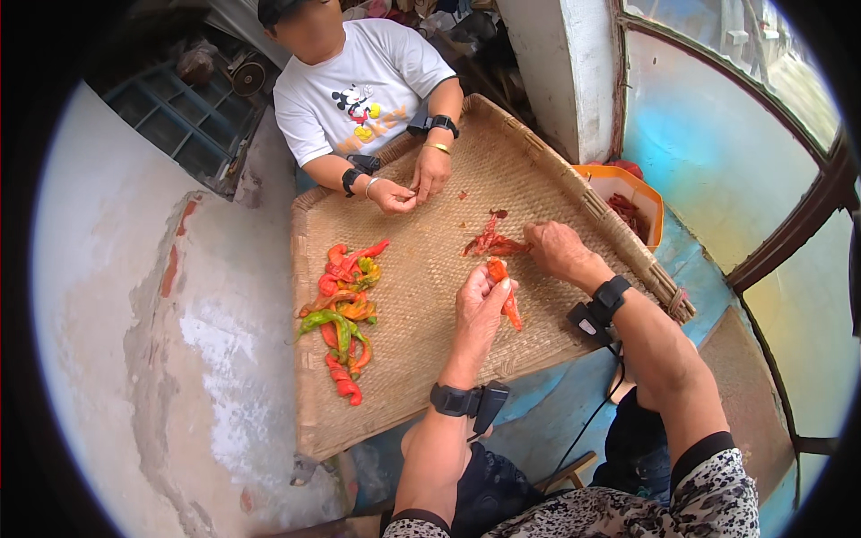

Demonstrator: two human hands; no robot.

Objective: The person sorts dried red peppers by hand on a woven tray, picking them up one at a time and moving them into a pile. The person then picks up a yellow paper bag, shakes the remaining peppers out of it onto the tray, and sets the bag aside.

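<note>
The left hand (480, 300) pinches a red pepper (502, 285), so hold it firm while the right hand (558, 251), fingers curled at two o'clock, pulls gently.

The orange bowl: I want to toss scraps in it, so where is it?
In the head view, the orange bowl sits off the right edge of the woven tray, beyond the right hand.
</note>
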